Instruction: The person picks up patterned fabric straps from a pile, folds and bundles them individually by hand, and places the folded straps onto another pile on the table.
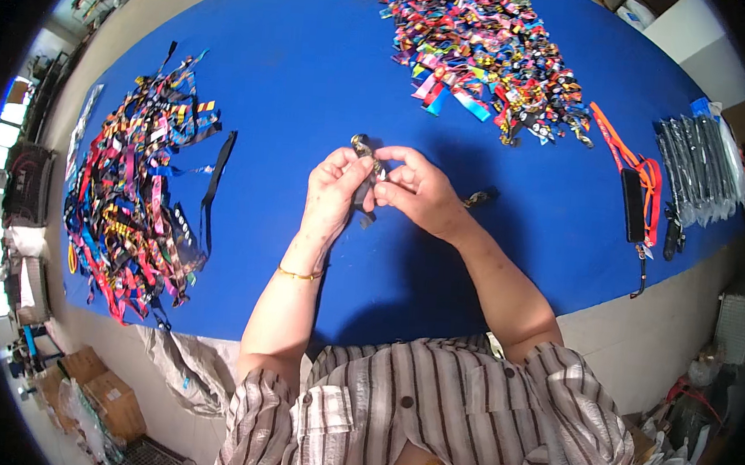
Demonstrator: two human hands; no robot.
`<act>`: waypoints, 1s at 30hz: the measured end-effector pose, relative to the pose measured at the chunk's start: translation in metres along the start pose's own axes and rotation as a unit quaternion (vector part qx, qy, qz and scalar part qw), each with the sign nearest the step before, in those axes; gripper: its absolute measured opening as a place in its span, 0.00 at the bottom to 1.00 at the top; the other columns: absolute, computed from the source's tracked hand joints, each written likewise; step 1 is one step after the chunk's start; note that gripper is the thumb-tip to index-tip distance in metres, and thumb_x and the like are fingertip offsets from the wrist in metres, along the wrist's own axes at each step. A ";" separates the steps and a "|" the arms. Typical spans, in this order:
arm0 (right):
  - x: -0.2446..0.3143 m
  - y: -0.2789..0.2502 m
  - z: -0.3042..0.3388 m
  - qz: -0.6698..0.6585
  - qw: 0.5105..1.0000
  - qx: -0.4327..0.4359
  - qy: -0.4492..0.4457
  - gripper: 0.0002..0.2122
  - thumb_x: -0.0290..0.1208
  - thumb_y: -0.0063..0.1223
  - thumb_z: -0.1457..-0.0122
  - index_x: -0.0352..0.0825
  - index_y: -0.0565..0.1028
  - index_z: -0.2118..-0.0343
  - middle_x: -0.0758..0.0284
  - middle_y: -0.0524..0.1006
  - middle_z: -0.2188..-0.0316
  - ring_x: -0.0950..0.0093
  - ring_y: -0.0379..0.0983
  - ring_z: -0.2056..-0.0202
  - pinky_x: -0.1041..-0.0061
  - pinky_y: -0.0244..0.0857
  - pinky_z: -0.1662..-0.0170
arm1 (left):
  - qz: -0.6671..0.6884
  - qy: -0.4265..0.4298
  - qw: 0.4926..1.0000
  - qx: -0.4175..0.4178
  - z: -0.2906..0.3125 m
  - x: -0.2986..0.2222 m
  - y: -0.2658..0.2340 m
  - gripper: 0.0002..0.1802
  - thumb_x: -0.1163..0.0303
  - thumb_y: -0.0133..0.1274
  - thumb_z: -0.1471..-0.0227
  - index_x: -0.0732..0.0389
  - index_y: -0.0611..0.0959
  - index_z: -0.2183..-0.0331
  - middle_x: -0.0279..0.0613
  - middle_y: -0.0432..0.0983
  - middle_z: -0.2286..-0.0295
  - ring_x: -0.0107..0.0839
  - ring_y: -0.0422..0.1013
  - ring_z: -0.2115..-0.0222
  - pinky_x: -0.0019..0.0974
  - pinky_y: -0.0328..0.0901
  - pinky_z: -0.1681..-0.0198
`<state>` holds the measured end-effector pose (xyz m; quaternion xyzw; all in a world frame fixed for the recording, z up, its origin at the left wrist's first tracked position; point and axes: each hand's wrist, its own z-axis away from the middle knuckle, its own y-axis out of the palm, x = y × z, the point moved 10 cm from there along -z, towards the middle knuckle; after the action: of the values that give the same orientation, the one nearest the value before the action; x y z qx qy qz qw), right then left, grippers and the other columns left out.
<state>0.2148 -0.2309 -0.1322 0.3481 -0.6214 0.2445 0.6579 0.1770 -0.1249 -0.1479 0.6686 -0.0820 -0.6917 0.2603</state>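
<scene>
Near the middle of the blue table (280, 73), my left hand (328, 191) and my right hand (426, 193) meet on a short dark patterned strap (362, 145). Its rolled or folded upper end sticks up above my left thumb, and a dark end hangs below my fingers. The left thumb and fingers pinch it; the right thumb and fingers close on it from the other side. What lies between the fingertips is mostly hidden. Just beyond my right wrist, another small dark patterned strap (479, 197) lies on the table, partly in shadow.
A loose pile of colourful straps (136, 192) spreads at the left, a black strap (219, 172) beside it. Another dense pile (486, 43) covers the far side. At the right lie a black phone (632, 206), an orange lanyard (650, 177) and plastic-wrapped dark packs (696, 167).
</scene>
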 end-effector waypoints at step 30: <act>0.018 -0.019 0.003 0.184 0.981 -0.052 -0.031 0.16 0.24 0.49 0.39 0.33 0.67 0.47 0.65 0.79 0.72 0.78 0.76 0.72 0.77 0.71 0.66 | 0.168 -0.009 0.986 0.006 -0.005 -0.003 -0.013 0.08 0.68 0.50 0.40 0.62 0.76 0.63 0.44 0.76 0.72 0.31 0.66 0.86 0.32 0.63 0.81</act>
<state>0.2287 -0.2473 -0.1177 0.2003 -0.7072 0.3178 0.5990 0.1784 -0.1114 -0.1511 0.6404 -0.1996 -0.6436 0.3685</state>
